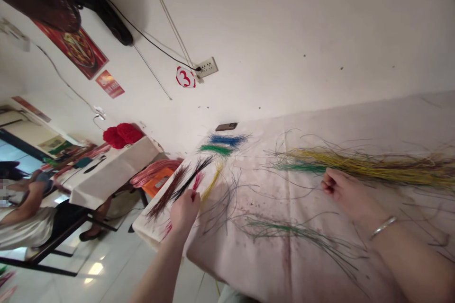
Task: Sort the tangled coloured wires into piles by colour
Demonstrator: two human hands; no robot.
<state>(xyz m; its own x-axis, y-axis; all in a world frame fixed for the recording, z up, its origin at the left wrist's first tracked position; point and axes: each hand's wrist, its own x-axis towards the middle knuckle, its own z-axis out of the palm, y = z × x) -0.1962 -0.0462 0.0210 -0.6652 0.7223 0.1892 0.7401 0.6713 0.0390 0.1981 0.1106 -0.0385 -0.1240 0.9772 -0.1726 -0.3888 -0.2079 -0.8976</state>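
My left hand (185, 210) is closed over a small bundle of red wires (197, 180), whose strands show above and below the fist. Black wires (192, 177) and brown wires (167, 193) lie to its left, yellow wires (212, 182) to its right. My right hand (337, 190), a bangle on its wrist, has its fingers curled together at the near side of green wires (305, 167). Whatever those fingers pinch is too small to make out. A long, thick bundle of yellow wires (384, 166) stretches beyond it to the right edge.
Blue wires (229, 140) and green wires (216, 150) lie near the wall by a phone (226, 127). Loose green strands (298, 231) spread across the cloth-covered table (249, 265). An orange crate (156, 182) stands left; a person (31, 222) sits beyond.
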